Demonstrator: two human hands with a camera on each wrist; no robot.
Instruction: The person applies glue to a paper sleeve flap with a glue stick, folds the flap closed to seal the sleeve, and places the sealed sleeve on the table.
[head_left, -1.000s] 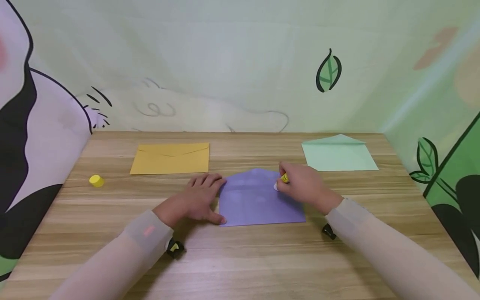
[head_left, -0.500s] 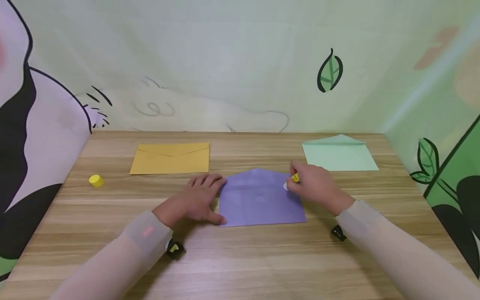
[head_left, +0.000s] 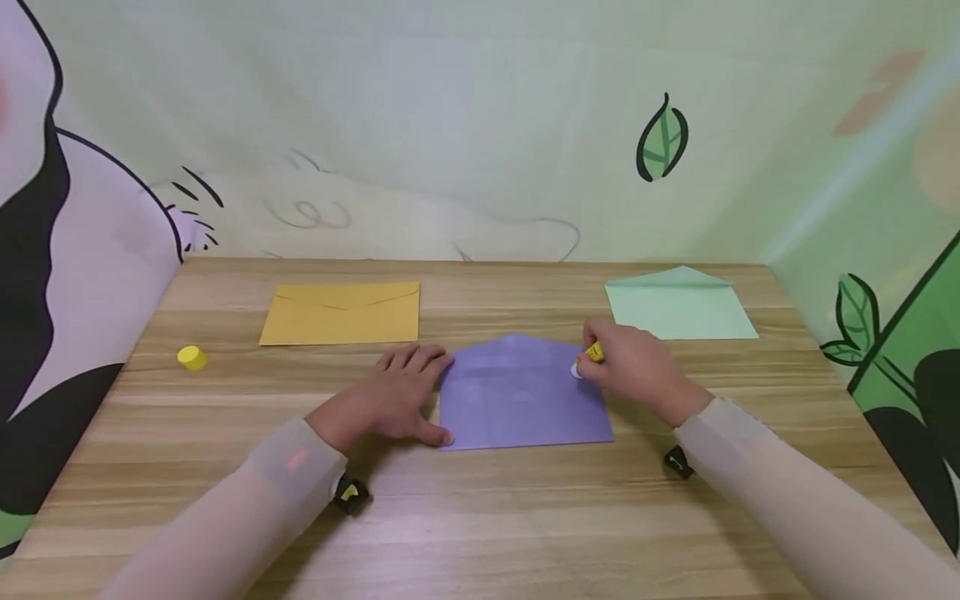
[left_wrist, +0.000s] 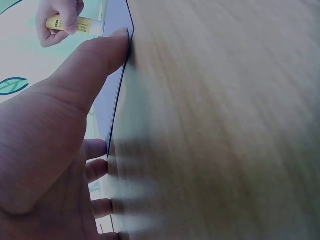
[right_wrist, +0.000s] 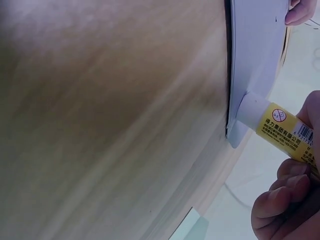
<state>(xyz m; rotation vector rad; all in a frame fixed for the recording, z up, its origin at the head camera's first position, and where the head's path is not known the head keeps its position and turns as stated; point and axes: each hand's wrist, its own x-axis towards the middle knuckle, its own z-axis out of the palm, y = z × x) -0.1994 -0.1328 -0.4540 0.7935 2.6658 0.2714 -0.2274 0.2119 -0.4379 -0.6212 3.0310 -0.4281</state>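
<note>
A purple envelope (head_left: pixel 517 400) lies on the table with its pointed flap unfolded toward the far side. My left hand (head_left: pixel 397 393) rests at its left edge, thumb on the near left corner and fingers spread by the far left one. In my right hand (head_left: pixel 637 367) I grip a yellow glue stick (right_wrist: pixel 287 131), uncapped and tilted. Its white end touches the envelope near the right end of the flap, as the right wrist view shows. The left wrist view shows the left thumb (left_wrist: pixel 95 65) pressing on the envelope's edge.
A yellow cap (head_left: pixel 192 358) stands at the left of the table (head_left: pixel 465 525). A closed mustard envelope (head_left: pixel 341 315) lies at the back left. At the back right is a mint green envelope (head_left: pixel 678 310) with its flap up. A printed cloth wall (head_left: pixel 450 125) rises behind.
My right hand has slid the glue stick to the right along the purple envelope, mostly in the first half second. My left hand has stayed in place.
</note>
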